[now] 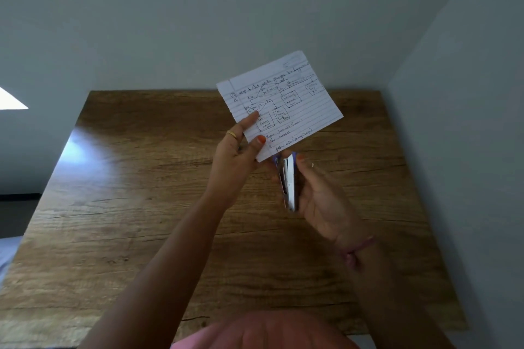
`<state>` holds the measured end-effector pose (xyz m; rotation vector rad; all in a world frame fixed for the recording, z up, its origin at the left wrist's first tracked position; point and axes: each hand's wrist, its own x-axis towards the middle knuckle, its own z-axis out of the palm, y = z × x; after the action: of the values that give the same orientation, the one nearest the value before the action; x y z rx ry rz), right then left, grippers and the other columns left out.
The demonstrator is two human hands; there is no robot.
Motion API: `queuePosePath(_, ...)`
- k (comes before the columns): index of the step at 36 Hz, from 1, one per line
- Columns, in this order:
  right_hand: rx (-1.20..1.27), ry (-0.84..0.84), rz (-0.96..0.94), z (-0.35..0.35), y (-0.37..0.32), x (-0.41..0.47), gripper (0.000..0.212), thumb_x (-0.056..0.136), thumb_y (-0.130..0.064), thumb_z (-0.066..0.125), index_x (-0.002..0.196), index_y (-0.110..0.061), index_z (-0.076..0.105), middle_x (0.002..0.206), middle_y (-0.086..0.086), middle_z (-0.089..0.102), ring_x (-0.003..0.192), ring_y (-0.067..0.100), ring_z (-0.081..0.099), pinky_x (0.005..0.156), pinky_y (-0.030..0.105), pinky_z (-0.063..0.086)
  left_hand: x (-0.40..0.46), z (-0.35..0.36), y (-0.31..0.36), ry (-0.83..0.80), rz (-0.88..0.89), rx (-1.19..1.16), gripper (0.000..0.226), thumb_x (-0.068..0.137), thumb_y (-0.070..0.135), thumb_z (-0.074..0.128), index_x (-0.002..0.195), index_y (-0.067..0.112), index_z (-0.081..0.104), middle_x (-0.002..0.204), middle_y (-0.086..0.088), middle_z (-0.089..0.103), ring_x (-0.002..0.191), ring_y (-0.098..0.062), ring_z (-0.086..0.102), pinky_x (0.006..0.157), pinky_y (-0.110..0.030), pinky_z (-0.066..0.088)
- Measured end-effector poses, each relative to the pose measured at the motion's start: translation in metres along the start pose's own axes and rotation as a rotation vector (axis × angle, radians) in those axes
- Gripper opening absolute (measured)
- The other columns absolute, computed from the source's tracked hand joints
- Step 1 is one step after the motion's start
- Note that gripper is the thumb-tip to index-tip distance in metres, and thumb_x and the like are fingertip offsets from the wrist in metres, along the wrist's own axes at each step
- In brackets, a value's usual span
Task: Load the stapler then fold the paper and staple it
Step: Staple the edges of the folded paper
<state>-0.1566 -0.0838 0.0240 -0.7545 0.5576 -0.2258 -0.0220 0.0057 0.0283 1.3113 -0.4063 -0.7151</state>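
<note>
A folded sheet of lined paper (283, 104) with handwritten notes and boxes is held up above the wooden table (136, 221). My left hand (238, 156) pinches its lower left edge between thumb and fingers. My right hand (320, 195) grips a small metal stapler with purple trim (287, 184), whose front end sits at the paper's bottom edge. The stapler's mouth is hidden behind the paper.
Grey walls stand behind the table and close along its right side. A tiny loose staple bit (312, 165) lies on the table near my right hand. Pink clothing (269, 331) fills the bottom edge of view.
</note>
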Motion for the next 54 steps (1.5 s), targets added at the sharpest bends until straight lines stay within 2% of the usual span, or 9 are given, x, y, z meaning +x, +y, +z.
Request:
queuePosePath(4, -0.035, 0.088, -0.043, 0.005, 0.0, -0.002, 0.04, 0.083, -0.032, 0.062, 0.119, -0.013, 0.063, 0.095, 0.001, 0.073, 0.082, 0.012, 0.067, 0.065, 0.027, 0.055, 0.0, 0.003, 0.002, -0.019, 0.016, 0.029, 0.044, 0.097, 0.003, 0.05, 0.135, 0.024, 0.05, 0.117, 0.011, 0.062, 0.1, -0.004, 0.067, 0.073, -0.023, 0.056)
queuePosePath(10, -0.023, 0.147, -0.025, 0.007, 0.0, -0.001, 0.041, 0.074, -0.026, 0.07, 0.11, -0.006, 0.067, 0.092, 0.005, 0.07, 0.08, 0.014, 0.065, 0.064, 0.026, 0.055, 0.001, 0.006, 0.005, -0.026, 0.018, 0.014, 0.043, 0.097, 0.003, 0.05, 0.134, 0.025, 0.051, 0.115, 0.011, 0.064, 0.099, -0.005, 0.067, 0.072, -0.023, 0.056)
queuePosePath(23, 0.096, 0.004, -0.016, 0.01, -0.005, 0.004, 0.019, 0.076, -0.021, 0.071, 0.093, -0.019, 0.077, 0.094, 0.004, 0.074, 0.082, 0.013, 0.071, 0.064, 0.027, 0.057, -0.004, 0.007, 0.005, -0.183, 0.009, 0.087, 0.042, 0.096, 0.001, 0.05, 0.128, 0.027, 0.053, 0.128, 0.003, 0.059, 0.111, -0.009, 0.063, 0.083, -0.024, 0.055)
queuePosePath(27, 0.06, -0.01, -0.028, 0.009, -0.006, 0.006, 0.023, 0.069, -0.026, 0.076, 0.092, -0.022, 0.078, 0.094, 0.002, 0.075, 0.083, 0.012, 0.07, 0.073, 0.027, 0.058, -0.005, 0.009, 0.007, -0.231, -0.007, 0.109, 0.041, 0.097, 0.001, 0.048, 0.126, 0.029, 0.055, 0.132, -0.001, 0.058, 0.113, -0.009, 0.062, 0.083, -0.024, 0.055)
queuePosePath(40, 0.112, 0.036, -0.065, 0.01, -0.006, 0.007, 0.02, 0.073, -0.015, 0.071, 0.091, -0.021, 0.078, 0.105, 0.006, 0.074, 0.097, 0.017, 0.07, 0.072, 0.026, 0.057, -0.007, 0.01, 0.005, -0.26, -0.085, -0.035, 0.037, 0.101, 0.004, 0.039, 0.125, 0.023, 0.061, 0.134, -0.004, 0.058, 0.12, -0.02, 0.059, 0.088, -0.033, 0.054)
queuePosePath(45, 0.12, 0.035, -0.058, 0.01, -0.006, 0.008, 0.02, 0.073, -0.015, 0.072, 0.092, -0.017, 0.078, 0.102, 0.007, 0.074, 0.094, 0.017, 0.07, 0.07, 0.024, 0.056, -0.01, 0.01, 0.0, -0.258, -0.023, -0.088, 0.041, 0.096, 0.013, 0.051, 0.135, 0.026, 0.052, 0.133, -0.001, 0.06, 0.12, -0.023, 0.059, 0.089, -0.039, 0.054)
queuePosePath(48, 0.102, 0.028, -0.084, 0.011, -0.007, 0.009, 0.019, 0.074, -0.015, 0.071, 0.091, -0.019, 0.078, 0.102, 0.006, 0.074, 0.095, 0.016, 0.07, 0.071, 0.024, 0.056, -0.015, 0.014, -0.006, -0.159, 0.071, -0.168, 0.073, 0.089, 0.014, 0.064, 0.147, 0.032, 0.024, 0.135, -0.01, 0.056, 0.123, -0.03, 0.056, 0.093, -0.052, 0.051)
queuePosePath(51, 0.058, 0.021, -0.089, 0.011, -0.006, 0.007, 0.019, 0.07, -0.018, 0.075, 0.088, -0.019, 0.078, 0.099, 0.004, 0.075, 0.093, 0.015, 0.071, 0.071, 0.023, 0.056, -0.021, 0.018, -0.014, -0.073, -0.013, -0.178, 0.104, 0.074, 0.019, 0.079, 0.148, 0.034, 0.008, 0.131, -0.007, 0.061, 0.119, -0.023, 0.06, 0.094, -0.047, 0.051)
queuePosePath(54, 0.017, 0.045, -0.073, 0.009, -0.003, 0.007, 0.019, 0.07, -0.021, 0.074, 0.088, -0.017, 0.078, 0.103, 0.008, 0.074, 0.1, 0.02, 0.069, 0.077, 0.029, 0.058, -0.026, 0.021, -0.019, -0.158, -0.099, -0.083, 0.078, 0.073, 0.017, 0.079, 0.139, 0.012, 0.037, 0.122, -0.007, 0.067, 0.112, -0.02, 0.065, 0.088, -0.033, 0.055)
